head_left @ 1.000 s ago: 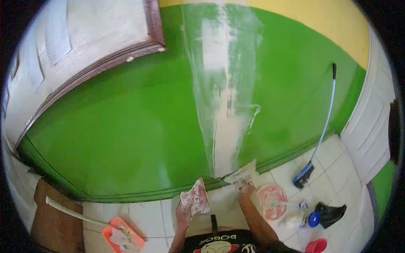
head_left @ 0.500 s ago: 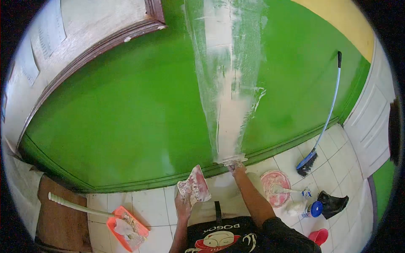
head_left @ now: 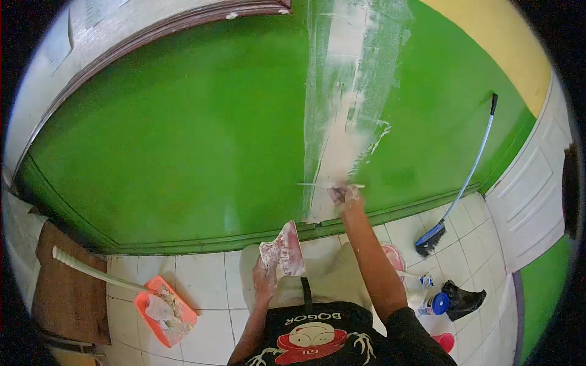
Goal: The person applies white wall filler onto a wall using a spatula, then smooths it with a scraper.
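Observation:
My right hand (head_left: 346, 198) grips a wide, thin putty knife (head_left: 314, 184), seen nearly edge-on across the strip of pale filler (head_left: 337, 149) on the green wall (head_left: 183, 134). The filler runs from the top of the view down to the skirting, with thin smears at both sides. In my left hand (head_left: 265, 277) is a reddish, flat scraper (head_left: 288, 251) coated in pale filler, held in front of my legs and apart from the wall. The fingers of both hands are smeared with filler.
A long-handled brush (head_left: 432, 238) leans on the wall at right. On the tiles stand an orange dustpan (head_left: 160, 317), a pink bowl (head_left: 394, 256) partly behind my arm, a blue-lidded container (head_left: 438, 303), a black bag (head_left: 464, 300) and a red cup (head_left: 444, 341).
My right hand has moved the putty knife up the filler strip from near the skirting. My left hand still holds the scraper. The whole view has shifted slightly.

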The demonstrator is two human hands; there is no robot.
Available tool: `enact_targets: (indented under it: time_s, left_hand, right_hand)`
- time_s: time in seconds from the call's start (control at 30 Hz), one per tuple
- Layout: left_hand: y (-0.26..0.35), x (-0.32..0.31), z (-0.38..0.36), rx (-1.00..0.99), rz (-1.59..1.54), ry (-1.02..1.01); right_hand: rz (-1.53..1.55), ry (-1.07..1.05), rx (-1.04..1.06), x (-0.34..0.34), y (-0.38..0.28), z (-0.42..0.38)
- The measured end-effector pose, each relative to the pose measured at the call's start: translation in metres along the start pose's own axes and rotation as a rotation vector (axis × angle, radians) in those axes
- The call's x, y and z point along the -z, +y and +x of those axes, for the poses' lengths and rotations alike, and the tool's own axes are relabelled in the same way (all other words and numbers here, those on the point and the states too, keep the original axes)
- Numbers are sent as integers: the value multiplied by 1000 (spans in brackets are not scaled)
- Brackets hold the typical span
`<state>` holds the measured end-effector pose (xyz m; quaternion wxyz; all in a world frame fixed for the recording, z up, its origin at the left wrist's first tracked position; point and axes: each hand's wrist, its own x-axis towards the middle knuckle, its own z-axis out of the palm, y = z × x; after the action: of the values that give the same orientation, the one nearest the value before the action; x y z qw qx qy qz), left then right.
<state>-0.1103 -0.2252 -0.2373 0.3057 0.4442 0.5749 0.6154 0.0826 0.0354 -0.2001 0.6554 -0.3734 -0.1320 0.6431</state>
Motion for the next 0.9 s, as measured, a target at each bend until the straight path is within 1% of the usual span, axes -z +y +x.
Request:
enact_targets:
  time_s: [0.07, 0.1, 0.17, 0.2, 0.27, 0.3, 0.33, 0.37, 0.4, 0.43, 0.5, 0.53, 0.57, 0.6, 0.63, 0.67, 0.7, 0.77, 0.83, 0.87, 0.9]
  left_hand:
    - [5, 0, -1, 5, 25, -7]
    - [7, -1, -1, 5, 54, -16]
    - [7, -3, 0, 7, 28, -16]
    - [7, -3, 0, 11, 2, -17]
    - [1, -2, 3, 45, -19, -35]
    - [-3, -2, 4, 79, -42, -52]
    - [-10, -3, 4, 82, -42, -48]
    - [-17, -5, 5, 130, -212, -35]
    - [-25, -6, 5, 176, -383, -21]
    - [-33, -6, 7, 174, -387, -12]
    - [-45, -6, 12, 417, -685, -17]
    - [-38, -7, 14, 406, -695, -9]
    - [-22, -6, 16, 405, -792, -24]
    - [-7, -5, 16, 401, -889, -41]
    - [6, -3, 13, 384, -896, -37]
    - [19, -1, 8, 333, -943, -68]
    - [27, -1, 6, 283, -987, -102]
    - [30, -4, 0, 275, -947, -80]
    - [28, -11, 0, 140, -919, -45]
    - [30, -13, -3, 115, -944, -47]
    - [33, -15, -5, 116, -942, -44]
  right_hand:
    - [-107, -94, 73, -28, -22, -20]
    - [-108, -96, 73, -39, -31, -33]
    - [-124, -315, 273, -59, -50, -60]
    - [-123, -313, 272, -70, -61, -71]
    - [-31, -220, 132, -89, -84, -92]
    - [-33, -220, 127, -89, -93, -108]
    - [3, -268, 183, -84, -99, -126]
    - [40, -320, 240, -75, -102, -139]
    - [-16, -311, 294, -63, -101, -147]
    - [-73, -304, 349, -49, -98, -156]
    - [-287, -189, 494, -29, -87, -189]
    - [-436, -120, 619, 0, -73, -183]
    - [-583, -49, 747, 35, -58, -170]
    - [-786, -20, 825, 63, -47, -170]
    - [-986, 14, 903, 84, -38, -176]
    - [-979, 0, 913, 94, -31, -189]
    - [-1025, -37, 1031, 101, -21, -200]
    - [-1060, -84, 1155, 111, -14, -216]
    - [-1012, -232, 947, 113, -16, -230]
    - [-1110, -338, 1085, 106, -20, -245]
    - [-1109, -340, 1082, 105, -20, -248]
